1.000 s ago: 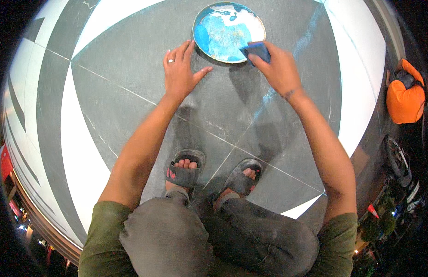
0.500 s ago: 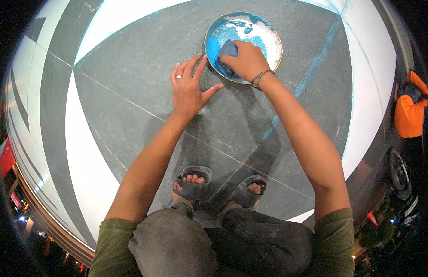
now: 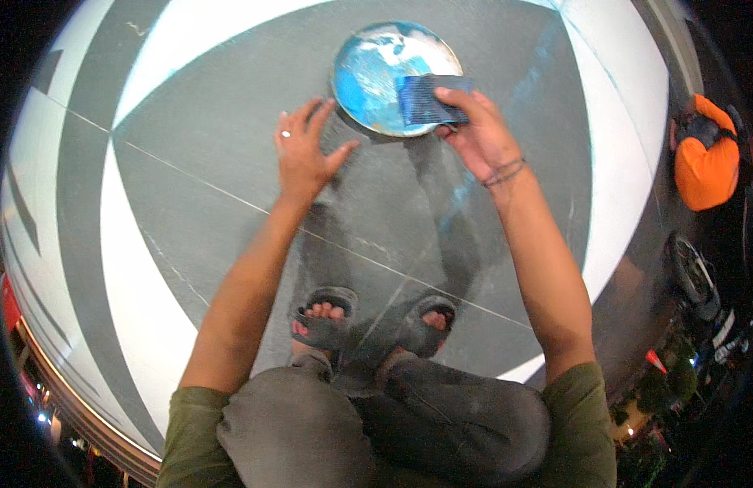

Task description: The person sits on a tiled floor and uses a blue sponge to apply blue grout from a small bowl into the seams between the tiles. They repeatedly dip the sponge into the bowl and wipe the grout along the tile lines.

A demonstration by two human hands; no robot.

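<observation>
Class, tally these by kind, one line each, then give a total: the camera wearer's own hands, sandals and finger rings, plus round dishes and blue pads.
Hands: 2
Sandals: 2
Ring: 1
Round dish: 1
Blue pad: 1
Total: 7

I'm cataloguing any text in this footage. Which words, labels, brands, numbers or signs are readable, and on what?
None can be read.
Left sandal: pink mark, too small and blurred to make out.
Dish and blue pad: no lettering visible.
</observation>
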